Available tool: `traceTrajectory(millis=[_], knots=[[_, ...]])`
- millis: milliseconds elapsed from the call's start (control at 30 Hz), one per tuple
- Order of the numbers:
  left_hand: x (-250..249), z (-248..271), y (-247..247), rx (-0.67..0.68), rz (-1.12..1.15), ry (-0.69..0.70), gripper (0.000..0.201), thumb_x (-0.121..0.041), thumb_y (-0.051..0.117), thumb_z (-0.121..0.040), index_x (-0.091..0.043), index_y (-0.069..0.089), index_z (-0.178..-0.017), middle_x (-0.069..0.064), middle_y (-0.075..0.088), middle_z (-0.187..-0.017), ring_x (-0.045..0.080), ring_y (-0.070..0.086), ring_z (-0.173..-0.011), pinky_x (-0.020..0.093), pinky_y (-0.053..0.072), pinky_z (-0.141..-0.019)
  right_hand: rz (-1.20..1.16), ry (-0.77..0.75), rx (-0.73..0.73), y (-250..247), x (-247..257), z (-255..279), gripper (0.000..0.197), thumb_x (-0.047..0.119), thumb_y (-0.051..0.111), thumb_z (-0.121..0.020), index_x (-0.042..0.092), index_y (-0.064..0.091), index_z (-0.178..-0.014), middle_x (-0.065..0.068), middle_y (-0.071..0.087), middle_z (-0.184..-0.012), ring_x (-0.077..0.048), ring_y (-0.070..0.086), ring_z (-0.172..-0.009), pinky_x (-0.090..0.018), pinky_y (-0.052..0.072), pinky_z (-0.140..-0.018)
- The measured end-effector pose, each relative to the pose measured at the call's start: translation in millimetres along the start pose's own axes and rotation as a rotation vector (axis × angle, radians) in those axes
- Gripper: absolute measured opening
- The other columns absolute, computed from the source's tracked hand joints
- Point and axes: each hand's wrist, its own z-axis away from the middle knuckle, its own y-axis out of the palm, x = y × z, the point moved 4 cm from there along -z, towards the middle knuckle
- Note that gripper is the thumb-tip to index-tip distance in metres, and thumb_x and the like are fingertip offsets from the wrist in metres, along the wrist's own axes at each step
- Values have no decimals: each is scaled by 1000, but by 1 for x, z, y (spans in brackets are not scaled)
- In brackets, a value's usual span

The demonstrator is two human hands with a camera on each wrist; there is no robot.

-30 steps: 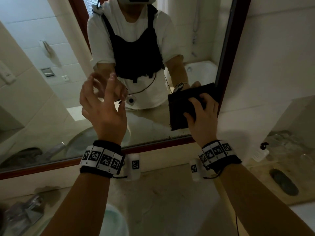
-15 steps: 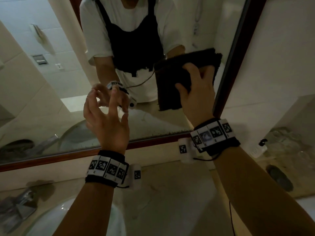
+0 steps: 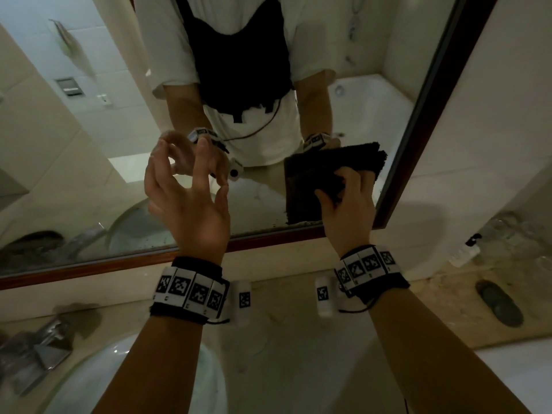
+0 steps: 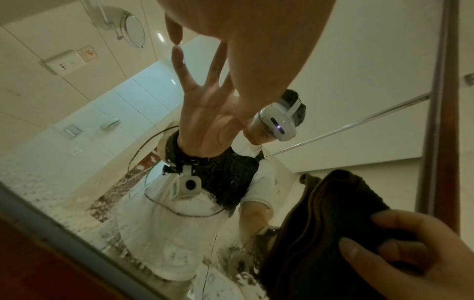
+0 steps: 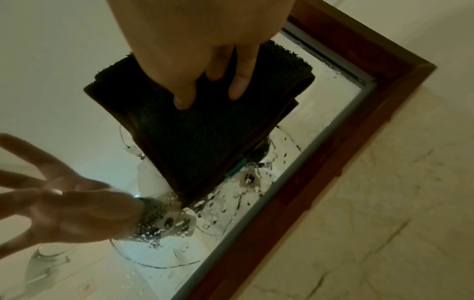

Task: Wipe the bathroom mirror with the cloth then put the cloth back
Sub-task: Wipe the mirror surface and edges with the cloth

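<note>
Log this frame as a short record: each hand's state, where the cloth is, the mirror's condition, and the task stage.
right hand: presses folded dark cloth against mirror
left hand: fingers spread, holds nothing, in front of the glass; contact unclear
cloth position: lower right corner of mirror, near wooden frame
mirror condition: droplets and spots along bottom edge
stage: wiping; cloth not yet put back

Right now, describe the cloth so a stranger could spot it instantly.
Find the wood-framed mirror above the counter and follow it to its lower right corner. There the right hand presses a folded cloth flat on the glass: dark, fuzzy, the only fabric there.
</note>
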Motion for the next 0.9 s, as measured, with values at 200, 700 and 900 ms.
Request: traceTrajectory(millis=[200,700,900], knots=[[2,0,1,-21,12,10,72,-43,62,-92,-38,24,-152,8,7,-154,33,22,-142,49,42,-98,-82,214,-37,10,-5,14,32,21,71,-86,7,53,-109,-9,56,-94,-7,44,-76,-14,30,-57],[1,2,4,-93,10,73,73,-35,70,-89,-27,34,-152,16,14,-154,38,26,-142,49,39,-101,-52,35,172,42,-11,50,44,19,66,-90,24,41,-126,-15,41,-138,-34,58,-111,-40,58,-76],[3,1,4,-105,-13,68,70,-38,71,-88,-25,40,-149,24,26,-153,38,29,-141,49,41,-98,-5,29,140,26,-37,42,45,13,67,-88,20,40,-122,-24,44,-132,-43,54,-112,-45,57,-78]])
